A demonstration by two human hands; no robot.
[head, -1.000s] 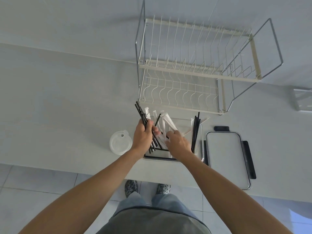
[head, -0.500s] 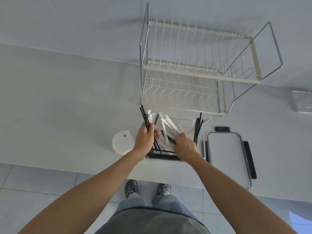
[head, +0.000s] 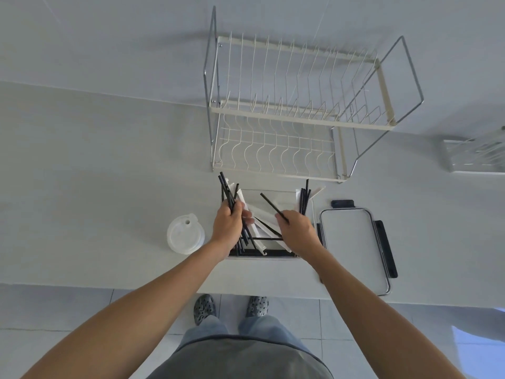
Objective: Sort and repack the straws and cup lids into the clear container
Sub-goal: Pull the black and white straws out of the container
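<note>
A clear container [head: 276, 193] stands on the counter near its front edge, with black straws and white paper-wrapped straws [head: 261, 214] inside. My left hand [head: 228, 224] grips a bunch of black straws [head: 226, 187] upright at the container's left side. My right hand [head: 297, 231] pinches a single black straw [head: 271, 205] that slants up to the left over the container. More black straws [head: 304, 196] lean in the container's far right corner. A stack of translucent cup lids [head: 185, 233] sits on the counter left of the container.
The container's lid [head: 352, 242] with black clips lies flat to the right. A white wire dish rack [head: 295, 113] stands right behind the container. Another clear rack-like item [head: 475, 154] is at the far right. The counter edge runs just below the container.
My right hand has lifted a single black straw out of the pile inside the container. My left hand keeps its bunch of black straws at the left side.
</note>
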